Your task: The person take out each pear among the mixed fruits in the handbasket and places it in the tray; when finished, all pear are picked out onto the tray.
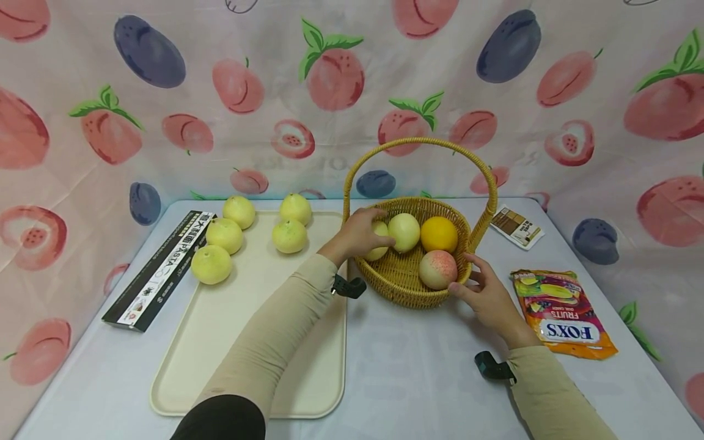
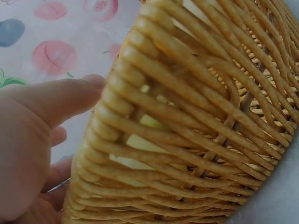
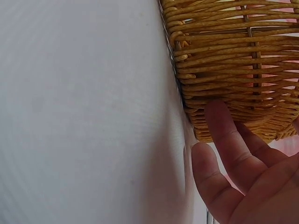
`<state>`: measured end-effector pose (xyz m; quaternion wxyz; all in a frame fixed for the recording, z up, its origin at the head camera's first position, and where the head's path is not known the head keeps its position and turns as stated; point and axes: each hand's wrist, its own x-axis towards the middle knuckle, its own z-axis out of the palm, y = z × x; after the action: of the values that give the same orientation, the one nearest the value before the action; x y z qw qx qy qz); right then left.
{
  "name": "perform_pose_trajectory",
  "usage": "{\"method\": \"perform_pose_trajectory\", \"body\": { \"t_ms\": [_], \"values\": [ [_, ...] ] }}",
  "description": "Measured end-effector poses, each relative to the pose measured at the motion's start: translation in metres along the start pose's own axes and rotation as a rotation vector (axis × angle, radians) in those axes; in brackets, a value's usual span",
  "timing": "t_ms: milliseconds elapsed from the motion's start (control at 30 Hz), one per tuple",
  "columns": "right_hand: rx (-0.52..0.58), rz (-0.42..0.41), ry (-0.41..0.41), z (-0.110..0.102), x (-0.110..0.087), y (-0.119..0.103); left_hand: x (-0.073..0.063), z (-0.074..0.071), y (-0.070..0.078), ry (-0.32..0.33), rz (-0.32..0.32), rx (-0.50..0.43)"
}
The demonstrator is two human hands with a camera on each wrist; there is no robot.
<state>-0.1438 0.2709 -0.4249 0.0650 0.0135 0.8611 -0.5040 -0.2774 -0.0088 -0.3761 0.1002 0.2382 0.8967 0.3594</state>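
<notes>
A wicker basket (image 1: 396,287) with a tall arched handle stands right of centre. In it lie a pale yellow-green round fruit (image 1: 404,233), an orange (image 1: 439,234) and a peach (image 1: 438,269). My left hand (image 1: 359,234) reaches over the left rim and grips another yellow-green round fruit (image 1: 378,244), partly hidden behind the thumb. In the left wrist view, the weave of the basket (image 2: 187,116) covers most of that fruit. My right hand (image 1: 492,299) touches the basket's right side, its fingertips (image 3: 218,114) against the outer wall, loosely extended.
A cream tray (image 1: 264,379) on the left bears several yellow-green fruits (image 1: 289,236). Beside it lies a long black-and-white pasta box (image 1: 159,272). On the right are an orange Fox's candy bag (image 1: 563,315) and a small brown-and-white packet (image 1: 517,227). Fruit-patterned cloth hangs behind.
</notes>
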Motion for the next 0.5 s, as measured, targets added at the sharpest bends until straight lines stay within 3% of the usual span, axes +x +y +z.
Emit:
{"method": "perform_pose_trajectory", "body": {
  "t_ms": [500],
  "values": [
    [-0.002,-0.006,-0.002,-0.0003,-0.0012,-0.0021,-0.0015,-0.0005,0.0039,-0.046,-0.038,0.042]
  ]
}}
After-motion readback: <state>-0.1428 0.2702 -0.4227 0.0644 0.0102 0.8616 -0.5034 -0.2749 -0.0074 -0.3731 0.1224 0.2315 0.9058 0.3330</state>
